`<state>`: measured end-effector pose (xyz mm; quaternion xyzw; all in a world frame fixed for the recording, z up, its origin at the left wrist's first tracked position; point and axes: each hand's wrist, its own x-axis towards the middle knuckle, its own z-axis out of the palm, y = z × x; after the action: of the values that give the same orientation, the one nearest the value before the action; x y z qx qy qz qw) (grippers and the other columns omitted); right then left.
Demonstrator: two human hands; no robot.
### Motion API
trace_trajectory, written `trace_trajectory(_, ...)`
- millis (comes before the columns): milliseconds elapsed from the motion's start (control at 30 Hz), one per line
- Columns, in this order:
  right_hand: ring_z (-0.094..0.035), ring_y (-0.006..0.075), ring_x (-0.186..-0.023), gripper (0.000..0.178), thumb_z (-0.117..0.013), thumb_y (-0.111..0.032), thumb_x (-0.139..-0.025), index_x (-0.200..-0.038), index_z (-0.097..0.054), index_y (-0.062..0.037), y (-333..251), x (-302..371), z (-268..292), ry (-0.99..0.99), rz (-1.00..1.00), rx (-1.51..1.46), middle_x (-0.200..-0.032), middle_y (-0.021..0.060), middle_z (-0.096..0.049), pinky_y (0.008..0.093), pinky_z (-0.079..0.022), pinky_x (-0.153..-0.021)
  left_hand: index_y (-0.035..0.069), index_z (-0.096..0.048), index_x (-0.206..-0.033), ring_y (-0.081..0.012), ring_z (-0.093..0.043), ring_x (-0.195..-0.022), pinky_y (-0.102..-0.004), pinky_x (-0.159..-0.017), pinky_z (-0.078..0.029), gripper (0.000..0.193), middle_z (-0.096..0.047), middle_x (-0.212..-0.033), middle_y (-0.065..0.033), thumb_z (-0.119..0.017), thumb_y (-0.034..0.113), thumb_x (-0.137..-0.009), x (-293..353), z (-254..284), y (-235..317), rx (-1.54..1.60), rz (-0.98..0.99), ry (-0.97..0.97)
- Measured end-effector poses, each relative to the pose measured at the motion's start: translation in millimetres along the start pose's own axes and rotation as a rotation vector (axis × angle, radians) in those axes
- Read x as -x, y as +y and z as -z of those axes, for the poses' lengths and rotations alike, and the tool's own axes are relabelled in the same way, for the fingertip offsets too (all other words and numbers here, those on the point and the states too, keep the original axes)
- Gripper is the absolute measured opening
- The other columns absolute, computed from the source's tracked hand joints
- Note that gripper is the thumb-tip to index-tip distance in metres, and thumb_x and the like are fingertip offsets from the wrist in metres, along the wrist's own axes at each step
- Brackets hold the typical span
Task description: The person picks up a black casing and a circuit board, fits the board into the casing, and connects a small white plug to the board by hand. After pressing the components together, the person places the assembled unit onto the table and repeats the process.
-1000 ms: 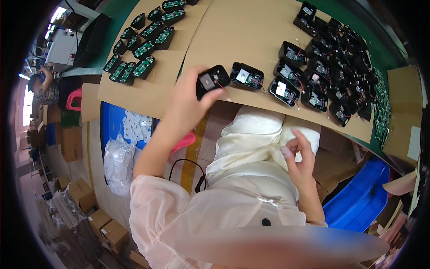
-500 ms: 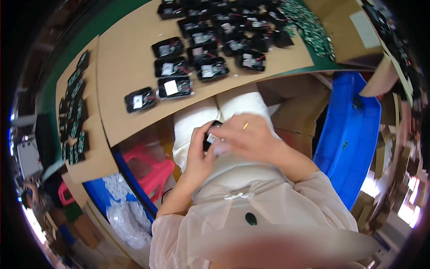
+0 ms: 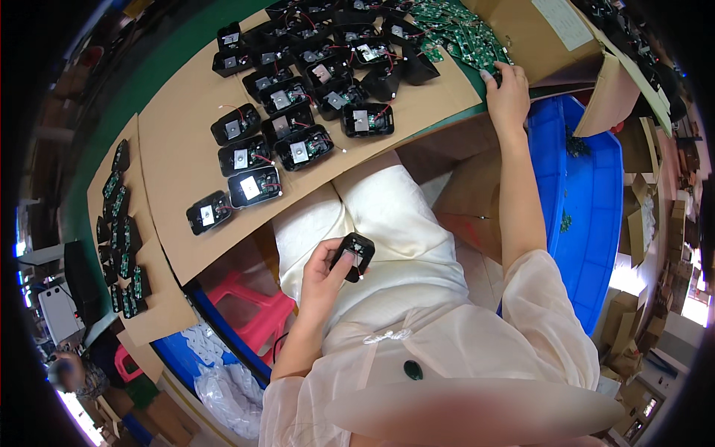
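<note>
My left hand is over my lap, closed around a small black plastic casing with its thumb across the inside. A silvery metal plate shows in that casing, and a small white connector is at its lower edge. My right arm is stretched far forward to the right. There my right hand is at the near edge of a heap of green circuit boards, thumb and fingers curled about a board at its rim. The fingertips are partly hidden among the boards.
Rows of black casings with metal plates and red wires stand on the cardboard-covered table. More boards are lined up at the left. A cardboard box is beside the heap; a blue bin and a pink stool are lower down.
My right hand has left the casing over my lap and moved forward to the circuit boards. The left hand still holds the casing, now tipped upright. The view has shifted slightly.
</note>
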<state>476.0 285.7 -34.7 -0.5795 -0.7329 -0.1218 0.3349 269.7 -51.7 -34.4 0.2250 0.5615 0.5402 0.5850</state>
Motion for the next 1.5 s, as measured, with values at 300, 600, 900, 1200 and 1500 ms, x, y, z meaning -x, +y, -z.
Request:
trace_trajectory(300, -0.052, 0.0113, -0.071, 0.018, -0.064, -0.013, -0.076, -0.089, -0.058, -0.0031, -11, 6, 3, -0.030, -0.073, -0.566, -0.082, 0.0043, -0.056, 0.0247, -0.044, -0.065, -0.002, -0.049, -0.108, -0.0139, -0.054, -0.092, -0.0270, -0.081, -0.045, 0.025, -0.055, -0.101, -0.0079, -0.052, -0.002, -0.083, 2, -5, 16, 0.069, -0.171, -0.139)
trace_trajectory(600, -0.050, 0.0222, -0.071, 0.024, -0.059, 0.003, -0.062, -0.083, -0.064, -0.0067, -140, 86, 114, -0.517, 0.915, -0.846, -0.080, 0.0066, -0.052, 0.0306, -0.042, -0.059, 0.006, -0.060, -0.099, -0.0201, -0.052, -0.096, -0.0277, -0.075, -0.045, 0.028, -0.043, -0.122, -0.0108, -0.061, 0.000, -0.072, 17, 2, 50, -0.451, -0.526, -0.047)
trace_trajectory(900, -0.051, 0.0183, -0.076, 0.033, -0.061, 0.001, -0.066, -0.099, -0.059, -0.0044, -182, 118, 115, -0.771, 0.588, -1.266, -0.090, 0.0070, -0.055, 0.0264, -0.042, -0.064, 0.004, -0.060, -0.095, -0.0173, -0.056, -0.084, -0.0254, -0.068, -0.046, 0.022, -0.053, -0.097, -0.0087, -0.063, 0.005, -0.073, 28, 22, 31, -0.306, -0.434, 0.105)
trace_trajectory(1200, -0.050, 0.0098, -0.083, 0.015, -0.051, -0.005, -0.086, -0.099, -0.053, 0.0010, -181, 168, 98, -1.219, -0.349, -1.541, -0.097, 0.0044, -0.053, 0.0191, -0.042, -0.067, -0.002, -0.049, -0.109, -0.0131, -0.055, -0.092, -0.0253, -0.076, -0.048, 0.025, -0.054, -0.103, -0.0076, -0.050, -0.001, -0.085, 27, 22, 16, 0.147, -0.211, 0.097)
trace_trajectory(1500, -0.052, 0.0103, -0.065, 0.028, -0.046, 0.000, -0.087, -0.114, -0.052, 0.0016, -172, 156, 114, -0.848, -0.096, -1.506, -0.095, 0.0085, -0.052, 0.0213, -0.045, -0.058, -0.003, -0.046, -0.096, -0.0202, -0.063, -0.072, -0.0294, -0.059, -0.054, 0.013, -0.058, -0.086, -0.0121, -0.046, 0.007, -0.088, 3, 23, 11, 0.272, -0.216, 0.294)
